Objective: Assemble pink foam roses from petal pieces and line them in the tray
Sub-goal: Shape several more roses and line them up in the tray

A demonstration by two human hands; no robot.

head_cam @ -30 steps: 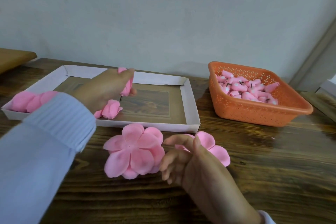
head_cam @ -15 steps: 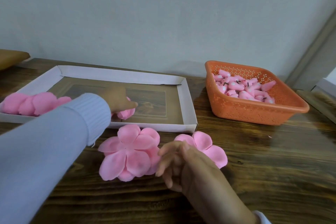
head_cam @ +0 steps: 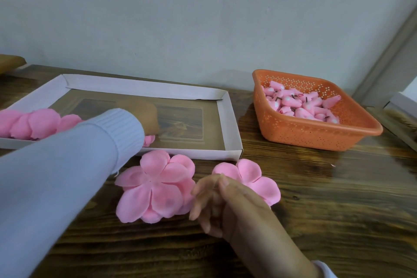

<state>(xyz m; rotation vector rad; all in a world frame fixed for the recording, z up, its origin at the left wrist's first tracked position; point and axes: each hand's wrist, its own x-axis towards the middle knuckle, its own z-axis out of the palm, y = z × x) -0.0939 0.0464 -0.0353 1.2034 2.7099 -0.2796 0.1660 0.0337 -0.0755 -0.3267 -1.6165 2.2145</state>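
My left sleeve (head_cam: 56, 176) fills the lower left of the frame: a pale lavender-grey knit, smooth along the arm. It ends in a wide ribbed cuff (head_cam: 124, 131) with a short loose thread (head_cam: 117, 172) at its lower edge. Past the cuff my left hand (head_cam: 147, 117) is a blur. My right hand (head_cam: 225, 201) and forearm are bare. A sliver of pale right sleeve (head_cam: 325, 269) shows at the bottom edge.

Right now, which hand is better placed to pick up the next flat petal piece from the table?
Right. The right hand is open and empty between the large petal piece and the small petal piece; the left hand is in the tray at a rose.
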